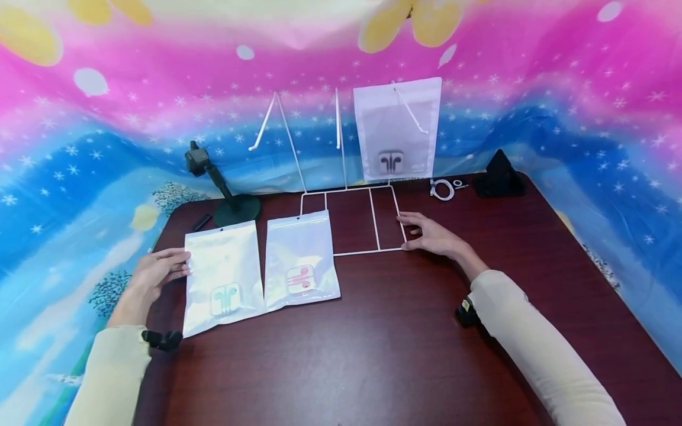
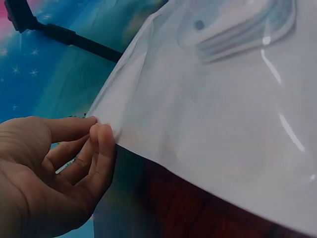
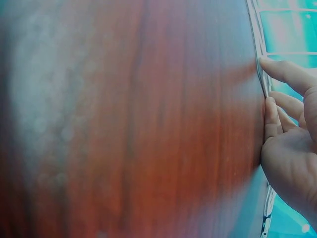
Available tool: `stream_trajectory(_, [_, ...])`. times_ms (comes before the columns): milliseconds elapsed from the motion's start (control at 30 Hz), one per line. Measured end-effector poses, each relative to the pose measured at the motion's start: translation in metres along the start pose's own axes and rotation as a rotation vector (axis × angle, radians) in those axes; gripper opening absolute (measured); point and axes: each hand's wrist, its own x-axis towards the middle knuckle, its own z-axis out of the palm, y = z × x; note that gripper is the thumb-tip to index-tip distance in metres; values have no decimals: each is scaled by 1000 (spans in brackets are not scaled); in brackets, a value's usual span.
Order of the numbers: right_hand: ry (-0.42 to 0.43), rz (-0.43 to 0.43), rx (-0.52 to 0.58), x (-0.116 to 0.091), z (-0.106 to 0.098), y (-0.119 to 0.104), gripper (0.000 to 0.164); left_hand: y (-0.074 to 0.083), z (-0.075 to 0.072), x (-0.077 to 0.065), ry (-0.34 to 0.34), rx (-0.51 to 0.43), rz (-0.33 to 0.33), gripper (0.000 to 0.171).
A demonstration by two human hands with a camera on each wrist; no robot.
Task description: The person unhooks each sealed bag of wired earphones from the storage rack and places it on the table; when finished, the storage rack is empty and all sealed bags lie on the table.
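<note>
A white zip bag with a clear front shows green earphones in a white case. My left hand pinches its left edge between fingertips and thumb, closer in the left wrist view, where the bag fills much of the frame. Right beside it is a second zip bag with pink earphones. My right hand touches the right side of a white wire rack, thumb and fingers spread apart along its base. A third bag, holding dark earphones, hangs from the rack's right hook.
The rack's left hook and middle hook stick out bare. A black stand is at the back left. A coiled white cable and a black wedge-shaped object lie at the back right of the brown table.
</note>
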Motion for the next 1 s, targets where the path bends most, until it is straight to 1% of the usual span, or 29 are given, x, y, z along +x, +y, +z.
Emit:
stream_trajectory(167, [-2, 9, 6, 0, 0, 0, 80, -4, 4, 4, 7, 147, -41, 51])
stream_trajectory(267, [-7, 8, 15, 0, 1, 0, 81, -5, 5, 5, -3, 210, -62, 59])
stream_trajectory(433, [-6, 10, 14, 1, 0, 1, 81, -5, 7, 6, -12, 303, -62, 60])
stream_trajectory(600, [-1, 12, 10, 1, -1, 0, 80, -2, 9, 6, -2, 391, -61, 60])
stream_trajectory(667, [-1, 9, 11, 1, -1, 0, 80, 1, 10, 6, 6, 413, -50, 58])
stream_trajectory(700, [-2, 7, 12, 1, -1, 0, 80, 2, 10, 6, 11, 420, -37, 58])
stream_trajectory(867, [-5, -8, 13, 1, -1, 0, 80, 13, 15, 8, 71, 382, -7, 52])
stream_trajectory(933, [-4, 0, 9, 0, -1, 0, 79, 19, 19, 10, 93, 363, -4, 49])
stream_trajectory(1000, [-6, 5, 1, 0, -1, 0, 79, 26, 25, 11, 104, 370, 9, 47])
